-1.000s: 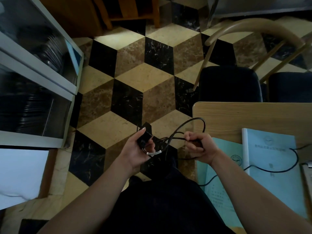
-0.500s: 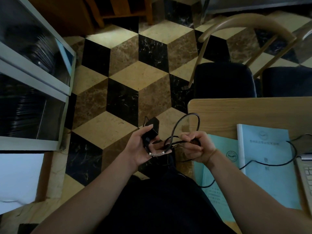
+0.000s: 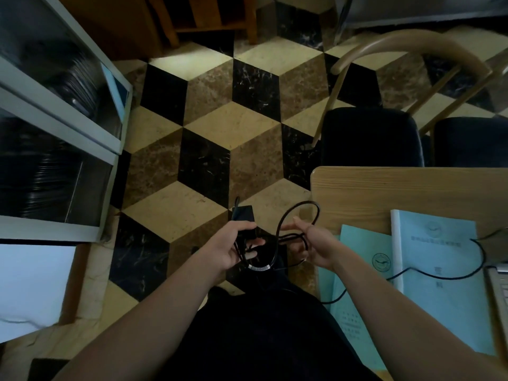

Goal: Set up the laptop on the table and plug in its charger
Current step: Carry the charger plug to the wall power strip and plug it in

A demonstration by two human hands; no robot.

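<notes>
The left hand grips the black charger brick; the right hand, fingers loosely curled, holds its glossy looped cable, white label unreadable.

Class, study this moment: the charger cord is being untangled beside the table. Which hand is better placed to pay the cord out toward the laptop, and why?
Probably the right hand: it holds the cable loop beside the table, where the cord runs to the laptop. The left hand grips the charger brick over the floor.

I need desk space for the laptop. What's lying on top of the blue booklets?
A black cable runs across both blue booklets toward the laptop at the right edge. The right forearm covers their near parts, so anything lying there is hidden.
</notes>
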